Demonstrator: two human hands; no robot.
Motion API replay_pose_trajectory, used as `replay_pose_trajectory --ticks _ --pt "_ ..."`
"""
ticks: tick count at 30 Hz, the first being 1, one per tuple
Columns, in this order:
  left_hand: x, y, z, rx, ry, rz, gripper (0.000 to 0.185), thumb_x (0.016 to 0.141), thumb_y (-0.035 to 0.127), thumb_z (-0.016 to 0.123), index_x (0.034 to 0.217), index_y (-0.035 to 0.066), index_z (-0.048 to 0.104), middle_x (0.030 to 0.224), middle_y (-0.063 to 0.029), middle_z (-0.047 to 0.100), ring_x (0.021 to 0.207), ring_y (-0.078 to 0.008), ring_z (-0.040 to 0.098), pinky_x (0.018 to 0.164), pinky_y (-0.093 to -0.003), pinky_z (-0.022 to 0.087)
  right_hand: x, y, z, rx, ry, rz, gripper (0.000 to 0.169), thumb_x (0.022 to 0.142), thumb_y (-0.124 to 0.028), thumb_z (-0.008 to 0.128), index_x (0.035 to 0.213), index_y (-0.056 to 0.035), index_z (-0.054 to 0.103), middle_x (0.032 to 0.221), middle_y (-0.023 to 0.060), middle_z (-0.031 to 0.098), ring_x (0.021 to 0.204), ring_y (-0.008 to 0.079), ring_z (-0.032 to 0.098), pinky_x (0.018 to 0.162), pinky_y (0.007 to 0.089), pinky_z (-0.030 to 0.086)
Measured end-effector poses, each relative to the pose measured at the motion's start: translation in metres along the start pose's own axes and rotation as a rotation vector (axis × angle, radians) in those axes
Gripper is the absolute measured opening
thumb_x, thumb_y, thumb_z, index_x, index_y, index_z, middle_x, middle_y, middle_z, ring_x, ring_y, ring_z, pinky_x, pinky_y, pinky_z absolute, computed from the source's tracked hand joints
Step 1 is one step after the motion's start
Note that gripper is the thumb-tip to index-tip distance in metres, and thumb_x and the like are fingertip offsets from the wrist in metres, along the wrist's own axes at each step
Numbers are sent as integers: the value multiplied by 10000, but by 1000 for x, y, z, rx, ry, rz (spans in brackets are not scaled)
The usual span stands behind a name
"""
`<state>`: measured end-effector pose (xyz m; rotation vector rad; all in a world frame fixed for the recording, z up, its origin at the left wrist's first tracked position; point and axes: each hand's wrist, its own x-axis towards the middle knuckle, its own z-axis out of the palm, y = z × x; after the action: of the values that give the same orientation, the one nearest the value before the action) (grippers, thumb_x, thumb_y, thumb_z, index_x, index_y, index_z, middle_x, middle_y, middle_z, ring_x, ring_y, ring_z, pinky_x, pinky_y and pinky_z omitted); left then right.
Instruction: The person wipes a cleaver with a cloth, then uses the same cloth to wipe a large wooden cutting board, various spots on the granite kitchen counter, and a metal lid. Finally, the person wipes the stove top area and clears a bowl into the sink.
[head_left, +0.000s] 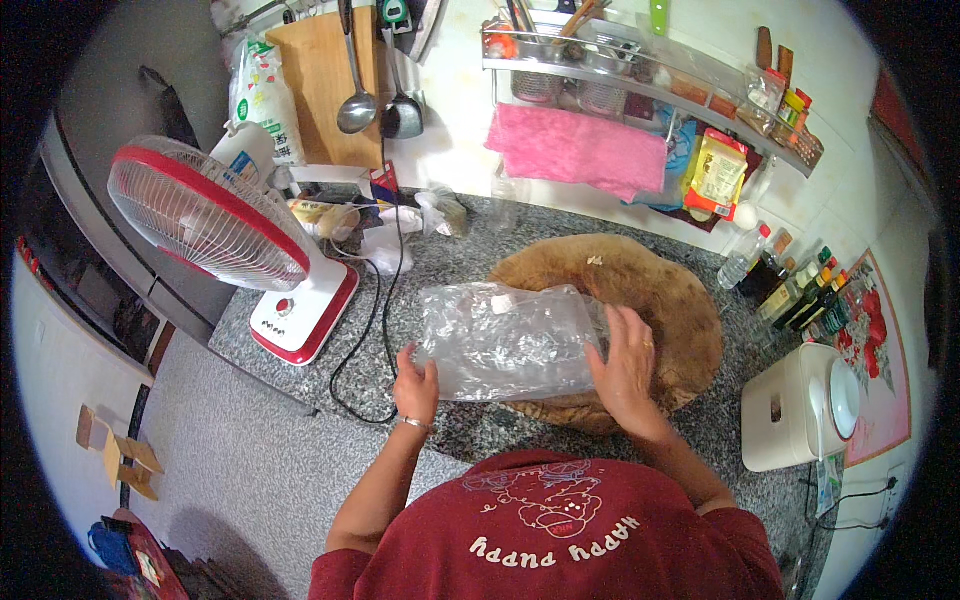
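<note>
A clear plastic bag (510, 341) lies spread out, partly on the granite counter and partly over a large round wooden chopping block (686, 330). At the bag's left edge is my left hand (417, 386), wearing a bracelet, thumb and forefinger apart; whether it pinches the plastic is unclear. My right hand (626, 360), with a ring, rests at the bag's right edge above the block, its fingers spread. A small pale piece (501, 304) shows at the bag's upper part. Near the block's back edge lie small light scraps (595, 261).
A red and white fan (304, 315) stands on the left, its black cable (384, 322) looping beside my left hand. Small bags (386, 247) lie by the wall. Bottles (802, 292) and a cream container (787, 409) stand right. A pink cloth (577, 150) hangs from the rack.
</note>
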<state>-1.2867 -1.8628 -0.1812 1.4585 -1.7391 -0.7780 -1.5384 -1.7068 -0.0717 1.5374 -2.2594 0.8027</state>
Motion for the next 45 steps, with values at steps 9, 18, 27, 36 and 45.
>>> replay_pose_trajectory --ticks 9,18,27,36,45 --pt "2 22 -13 350 -243 188 667 739 329 699 1312 137 416 1104 -214 540 936 -364 571 751 -426 482 29 -18 66 30 -245 -360 632 802 -274 636 1373 -146 396 1423 180 313 1339 389 227 1106 497 156" --pt "-6 34 -28 607 237 316 433 744 216 680 1155 142 563 1260 -193 441 1116 -357 442 887 -505 375 16 4 88 7 -416 -315 570 831 -309 602 1343 -125 435 1427 179 307 1354 385 198 1114 502 124" --pt "25 57 46 675 -291 559 540 888 457 468 1389 281 372 1484 -119 252 1370 -384 184 1048 -608 161 9 6 94 12 -401 -340 546 838 -337 586 1325 -130 454 1394 200 344 1309 419 270 1096 508 169" --pt "39 20 60 204 -412 545 500 898 358 501 1369 212 411 1487 -190 187 1328 -395 278 1037 -411 336 3 17 99 52 -360 -361 534 858 -358 543 1341 -159 431 1392 222 331 1307 420 275 1087 495 187" --pt "31 32 29 430 -268 399 622 892 355 525 1420 119 296 1495 -214 139 1353 -374 241 1073 -485 247 -2 14 100 -14 -343 -365 528 865 -377 523 1341 -166 435 1399 215 326 1313 416 269 1092 491 181"
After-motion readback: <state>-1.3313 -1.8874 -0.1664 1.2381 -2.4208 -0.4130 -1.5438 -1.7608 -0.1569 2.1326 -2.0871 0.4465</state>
